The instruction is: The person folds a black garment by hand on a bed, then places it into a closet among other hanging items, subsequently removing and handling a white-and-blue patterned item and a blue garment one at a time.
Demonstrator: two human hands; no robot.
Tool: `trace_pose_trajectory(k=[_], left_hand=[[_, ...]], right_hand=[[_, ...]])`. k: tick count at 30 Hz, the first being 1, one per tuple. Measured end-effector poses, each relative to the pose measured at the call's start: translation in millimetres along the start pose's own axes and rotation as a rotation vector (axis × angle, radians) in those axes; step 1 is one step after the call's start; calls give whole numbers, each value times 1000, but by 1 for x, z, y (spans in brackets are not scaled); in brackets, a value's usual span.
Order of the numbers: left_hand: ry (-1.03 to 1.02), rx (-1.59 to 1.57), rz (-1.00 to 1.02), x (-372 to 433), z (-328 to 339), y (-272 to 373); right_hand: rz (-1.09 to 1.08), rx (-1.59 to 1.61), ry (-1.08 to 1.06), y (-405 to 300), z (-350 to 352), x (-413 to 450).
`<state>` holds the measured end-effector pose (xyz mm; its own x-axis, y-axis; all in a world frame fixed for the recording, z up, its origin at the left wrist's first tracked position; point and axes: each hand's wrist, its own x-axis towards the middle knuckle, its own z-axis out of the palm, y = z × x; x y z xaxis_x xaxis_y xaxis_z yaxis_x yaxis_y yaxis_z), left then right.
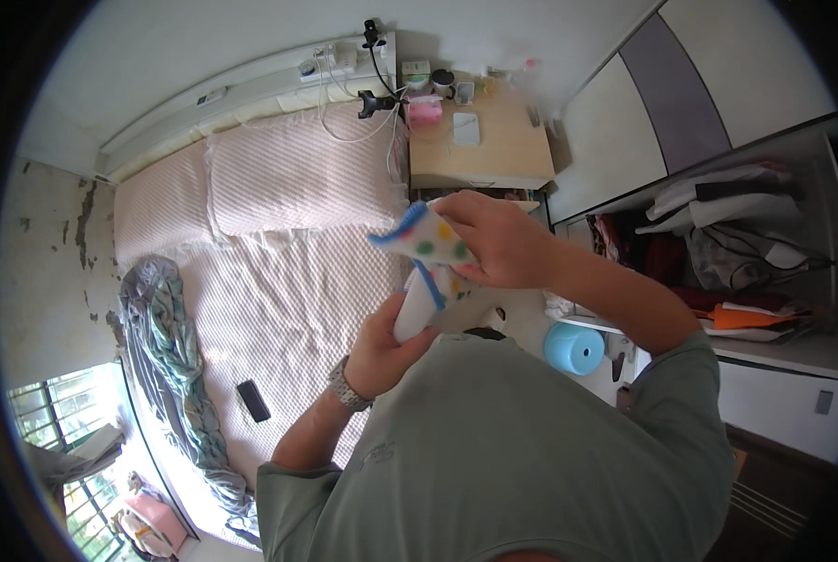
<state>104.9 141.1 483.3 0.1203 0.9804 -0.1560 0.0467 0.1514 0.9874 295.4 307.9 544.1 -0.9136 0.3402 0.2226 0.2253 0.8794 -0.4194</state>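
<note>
My left hand (384, 351), with a metal-banded watch (347, 385) at the wrist, grips the lower end of a smooth white oblong object (413, 316). What that object is cannot be told. In my right hand (507, 242) is a white cloth (429, 237) with coloured dots and a blue edging. One part of the cloth hangs against the upper end of the white object, hiding it. Both hands are in front of my chest, above the gap between the bed and the wardrobe. The fingertips of my right hand are partly hidden by the cloth.
Left is a bed (285, 295) with pillows (299, 172), a bunched blanket (173, 351) and a black phone (253, 401). A wooden nightstand (482, 158) has its drawer ajar. A gooseneck clamp (377, 104) stands beside it. Right are a blue stool (573, 349) and an open wardrobe (749, 344) with clothes.
</note>
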Motion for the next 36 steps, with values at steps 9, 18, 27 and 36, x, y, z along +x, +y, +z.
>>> trace_pose_trajectory(k=[9, 18, 27, 36], left_hand=[[200, 226, 64, 10, 16, -3], [335, 124, 214, 20, 19, -17], [257, -28, 158, 16, 32, -19], [309, 206, 225, 29, 29, -9]], right_hand=[[643, 691, 127, 7, 11, 27], [772, 1805, 645, 15, 60, 2], [510, 2028, 548, -26, 57, 12], [588, 1380, 531, -65, 81, -15]])
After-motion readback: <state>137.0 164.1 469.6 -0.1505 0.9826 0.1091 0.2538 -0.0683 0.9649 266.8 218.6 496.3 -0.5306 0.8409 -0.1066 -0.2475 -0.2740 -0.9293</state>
